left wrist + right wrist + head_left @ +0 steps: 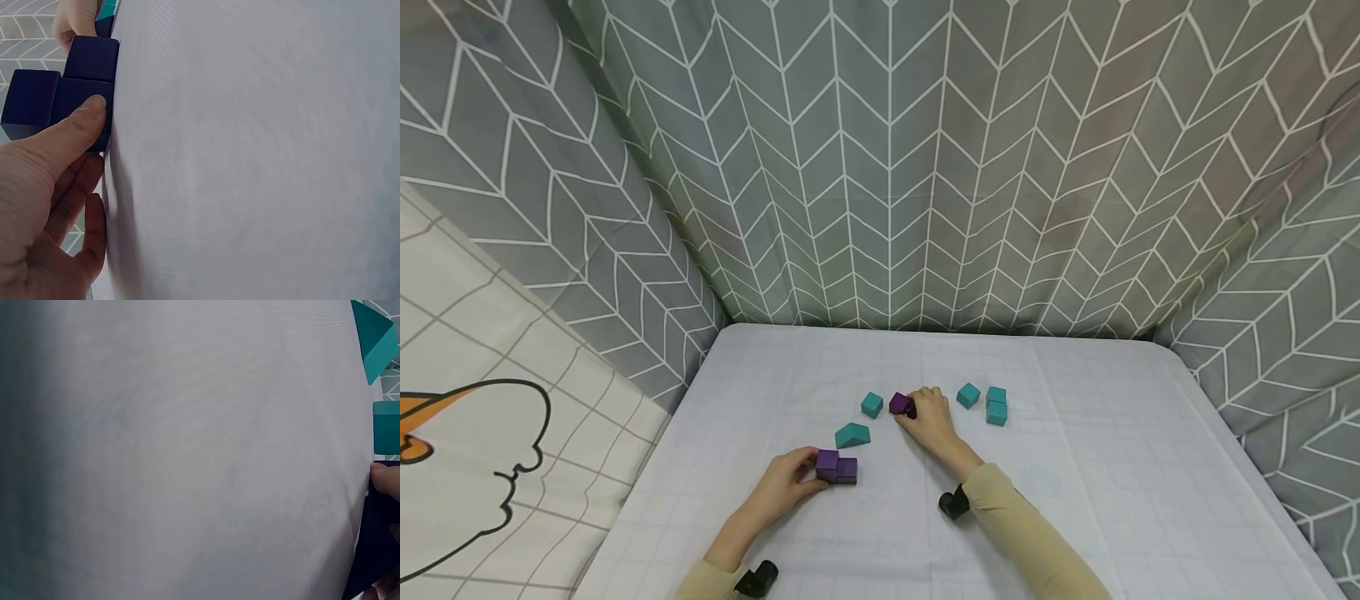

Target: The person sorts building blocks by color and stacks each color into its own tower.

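A grey-and-white zigzag curtain [887, 167] hangs beyond the far edge of the worktop [1120, 467], which is covered in white cloth. Past the worktop's left edge is a pale, grid-lined surface with a cartoon drawing [467, 467].

Two beige sleeves [1030, 533] reach in from the near side, each with a small black camera [955, 502] at the wrist.

The left hand [782, 487], toward the worktop's left edge, is partly closed, its thumb and fingers gripping the lower cube of a purple group. This group of three purple cubes [827, 467] has two side by side on the cloth and one on top of the gripped cube.

The right hand [931, 415], nearer the far edge and roughly midway between the sides, pinches a dark purple piece [912, 409]; its fingers hide most of its shape. A purple block [898, 403] shows just beside it.

A teal wedge [852, 435] lies between the purple group and the far edge. A teal cube [872, 405] sits left of the right hand. Toward the right edge are another teal cube [967, 395] and a close teal pair [996, 407]; I cannot tell whether the pair is stacked.
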A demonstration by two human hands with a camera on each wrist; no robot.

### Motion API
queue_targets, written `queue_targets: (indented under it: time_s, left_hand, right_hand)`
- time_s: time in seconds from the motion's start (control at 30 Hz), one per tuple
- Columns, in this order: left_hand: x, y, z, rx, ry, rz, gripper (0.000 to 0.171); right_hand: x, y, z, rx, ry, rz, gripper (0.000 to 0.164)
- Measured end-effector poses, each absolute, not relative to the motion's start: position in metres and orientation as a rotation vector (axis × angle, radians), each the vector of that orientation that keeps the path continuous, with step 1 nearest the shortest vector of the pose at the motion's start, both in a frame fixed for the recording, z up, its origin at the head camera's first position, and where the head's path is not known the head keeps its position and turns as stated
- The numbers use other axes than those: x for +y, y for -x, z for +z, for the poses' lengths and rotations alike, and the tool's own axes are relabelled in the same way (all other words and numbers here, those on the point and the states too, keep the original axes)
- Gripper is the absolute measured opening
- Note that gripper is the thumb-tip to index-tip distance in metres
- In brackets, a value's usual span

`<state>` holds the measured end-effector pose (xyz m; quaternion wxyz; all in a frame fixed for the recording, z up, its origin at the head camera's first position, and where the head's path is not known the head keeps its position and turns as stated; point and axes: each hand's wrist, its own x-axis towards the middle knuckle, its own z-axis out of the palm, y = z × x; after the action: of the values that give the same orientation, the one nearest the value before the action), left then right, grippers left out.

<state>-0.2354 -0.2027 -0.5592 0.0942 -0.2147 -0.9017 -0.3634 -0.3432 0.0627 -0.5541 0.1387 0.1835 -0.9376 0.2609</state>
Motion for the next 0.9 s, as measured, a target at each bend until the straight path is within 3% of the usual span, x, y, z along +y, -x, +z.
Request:
queue_targets:
  time_s: [0.9]
  left_hand:
    - [-0.203, 0.236, -0.561, -2.696, 0.625, -1.073, 0.037]
  right_hand:
    - [0.064, 0.345, -0.561, -2.617, -0.58, 0.864, 0.033]
